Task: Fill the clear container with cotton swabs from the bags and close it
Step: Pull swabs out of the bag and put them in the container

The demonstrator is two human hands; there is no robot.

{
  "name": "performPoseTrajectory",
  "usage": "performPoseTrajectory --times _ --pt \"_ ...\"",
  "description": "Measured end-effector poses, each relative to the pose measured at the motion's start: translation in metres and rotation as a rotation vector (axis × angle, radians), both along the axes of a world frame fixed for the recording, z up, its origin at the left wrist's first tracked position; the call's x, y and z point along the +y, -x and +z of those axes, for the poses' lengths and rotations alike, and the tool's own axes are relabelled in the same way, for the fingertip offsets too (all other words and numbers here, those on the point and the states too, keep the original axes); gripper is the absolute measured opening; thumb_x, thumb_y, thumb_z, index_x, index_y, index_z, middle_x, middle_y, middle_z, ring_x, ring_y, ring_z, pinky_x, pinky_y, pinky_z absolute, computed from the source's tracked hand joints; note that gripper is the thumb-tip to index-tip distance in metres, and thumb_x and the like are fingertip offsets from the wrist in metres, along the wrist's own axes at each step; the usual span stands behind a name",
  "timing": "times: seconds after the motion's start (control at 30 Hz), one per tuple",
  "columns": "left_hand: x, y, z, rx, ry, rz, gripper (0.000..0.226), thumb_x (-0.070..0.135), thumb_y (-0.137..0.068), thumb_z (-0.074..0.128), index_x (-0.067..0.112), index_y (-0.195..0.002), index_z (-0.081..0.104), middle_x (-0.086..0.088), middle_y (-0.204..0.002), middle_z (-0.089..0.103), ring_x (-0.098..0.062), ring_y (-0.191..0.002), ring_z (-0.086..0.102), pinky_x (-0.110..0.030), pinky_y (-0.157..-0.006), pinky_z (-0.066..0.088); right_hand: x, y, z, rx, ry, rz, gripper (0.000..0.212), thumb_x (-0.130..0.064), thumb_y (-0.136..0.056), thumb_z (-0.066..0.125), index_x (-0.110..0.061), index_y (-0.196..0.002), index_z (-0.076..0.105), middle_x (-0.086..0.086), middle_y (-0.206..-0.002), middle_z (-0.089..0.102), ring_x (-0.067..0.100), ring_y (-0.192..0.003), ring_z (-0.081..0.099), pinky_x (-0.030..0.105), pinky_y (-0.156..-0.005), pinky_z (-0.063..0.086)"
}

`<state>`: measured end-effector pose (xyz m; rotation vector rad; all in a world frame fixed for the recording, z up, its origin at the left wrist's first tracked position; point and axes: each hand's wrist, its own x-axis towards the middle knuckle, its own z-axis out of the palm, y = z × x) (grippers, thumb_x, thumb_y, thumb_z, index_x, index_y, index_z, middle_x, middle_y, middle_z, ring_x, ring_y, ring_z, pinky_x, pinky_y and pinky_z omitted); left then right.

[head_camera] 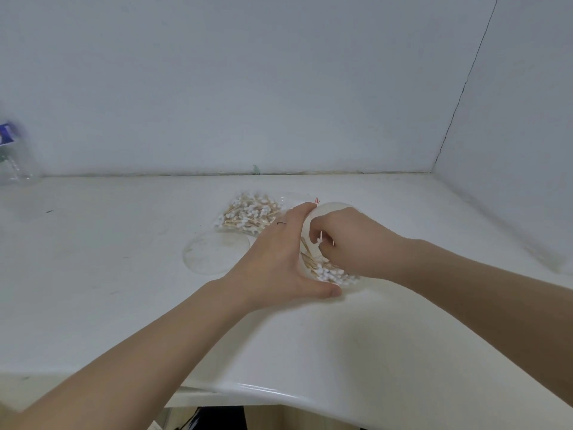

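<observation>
A round clear container (333, 209) stands on the white counter between my hands. My left hand (285, 259) wraps its left side, thumb along the near rim. My right hand (350, 243) reaches over its opening with curled fingers that pinch cotton swabs (321, 238). More swabs with wooden stems and white tips (328, 273) lie in the container under that hand. A clear bag of cotton swabs (248, 214) lies just behind and left of the container. The round clear lid (214, 252) lies flat on the counter, left of my left hand.
A clear plastic bottle with a blue label (15, 153) stands at the far left by the wall. White walls close the back and right sides. The counter's rounded front edge (279, 392) runs near the bottom.
</observation>
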<state>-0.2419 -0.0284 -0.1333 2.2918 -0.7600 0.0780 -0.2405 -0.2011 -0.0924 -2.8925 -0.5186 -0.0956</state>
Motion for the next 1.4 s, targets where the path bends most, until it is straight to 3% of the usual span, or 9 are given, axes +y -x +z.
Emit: performPoseTrajectory --times 0.17,0.43,0.63,0.73,0.83,1.07,1.2,1.3,1.4 --pt "0.001 0.000 0.000 0.004 0.004 0.004 0.122 0.060 -0.059 0.090 0.041 -0.154 0.016 0.019 -0.147 0.039 -0.011 -0.139 0.037 -0.040 -0.114 0.039 -0.014 0.018 0.004 -0.157 -0.071 0.035 0.018 -0.014 -0.094 0.053 -0.022 -0.100 0.067 -0.007 -0.088 0.067 0.017 -0.079 0.060 0.035 -0.074 0.051" --pt "0.003 0.002 0.000 -0.018 -0.037 0.019 0.125 0.062 -0.060 0.090 0.042 -0.155 0.012 0.017 -0.153 0.034 -0.012 -0.139 0.036 -0.040 -0.114 0.039 -0.037 0.057 -0.012 -0.184 -0.345 -0.073 0.016 -0.010 -0.085 0.069 -0.025 -0.079 0.069 -0.011 -0.070 0.065 0.003 -0.069 0.060 0.014 -0.062 0.045" --pt "-0.004 0.001 0.001 -0.029 -0.059 0.004 0.129 0.066 -0.058 0.088 0.038 -0.158 0.012 0.016 -0.158 0.031 -0.012 -0.144 0.032 -0.040 -0.117 0.037 -0.040 0.058 -0.004 -0.191 -0.309 -0.014 0.021 -0.006 -0.091 0.063 -0.023 -0.094 0.076 -0.020 -0.080 0.064 -0.010 -0.075 0.057 0.005 -0.070 0.040" --pt "-0.004 0.003 0.003 -0.038 -0.076 0.007 0.129 0.064 -0.059 0.089 0.037 -0.158 0.012 0.015 -0.159 0.029 -0.012 -0.143 0.032 -0.039 -0.117 0.037 -0.041 0.049 0.008 -0.166 -0.163 -0.036 0.034 -0.005 -0.096 0.049 -0.024 -0.117 0.069 -0.013 -0.106 0.068 -0.010 -0.088 0.058 0.006 -0.078 0.040" --pt "-0.005 0.004 0.005 -0.043 -0.087 0.009 0.127 0.062 -0.061 0.090 0.035 -0.158 0.012 0.015 -0.160 0.028 -0.012 -0.143 0.031 -0.037 -0.118 0.035 -0.036 0.033 0.015 -0.051 0.213 -0.049 0.047 -0.003 -0.095 0.042 -0.027 -0.134 0.055 -0.007 -0.131 0.058 0.018 -0.116 0.056 0.031 -0.094 0.047" --pt "-0.008 0.006 0.009 -0.054 -0.113 -0.003 0.128 0.059 -0.062 0.091 0.030 -0.160 0.013 0.013 -0.164 0.027 -0.013 -0.148 0.027 -0.039 -0.121 0.030 -0.011 0.015 0.018 -0.042 0.761 0.079 0.022 -0.003 -0.089 0.052 -0.019 -0.104 0.051 -0.001 -0.085 0.049 0.023 -0.069 0.049 0.032 -0.056 0.035" --pt "-0.010 0.006 0.008 -0.061 -0.105 -0.004 0.128 0.061 -0.062 0.090 0.033 -0.160 0.012 0.014 -0.165 0.022 -0.012 -0.150 0.021 -0.036 -0.122 0.027 -0.011 0.008 0.016 -0.002 0.805 0.080 0.019 -0.006 -0.092 0.051 -0.020 -0.105 0.051 -0.004 -0.073 0.036 0.020 -0.061 0.042 0.028 -0.049 0.026" --pt "-0.013 0.007 0.010 -0.088 -0.124 -0.017 0.127 0.058 -0.064 0.090 0.031 -0.160 0.011 0.016 -0.166 0.020 -0.006 -0.149 0.017 -0.024 -0.119 0.019 -0.012 0.006 0.014 0.048 0.737 0.076 0.025 -0.009 -0.093 0.051 -0.019 -0.115 0.057 -0.002 -0.083 0.046 0.024 -0.076 0.051 0.028 -0.054 0.031" --pt "-0.012 0.007 0.009 -0.087 -0.116 -0.020 0.127 0.059 -0.064 0.090 0.033 -0.160 0.011 0.015 -0.168 0.017 -0.008 -0.151 0.015 -0.027 -0.121 0.020 -0.012 0.007 0.015 0.073 0.717 0.051 0.022 -0.008 -0.093 0.051 -0.018 -0.111 0.059 0.000 -0.093 0.050 0.024 -0.078 0.053 0.029 -0.060 0.037"
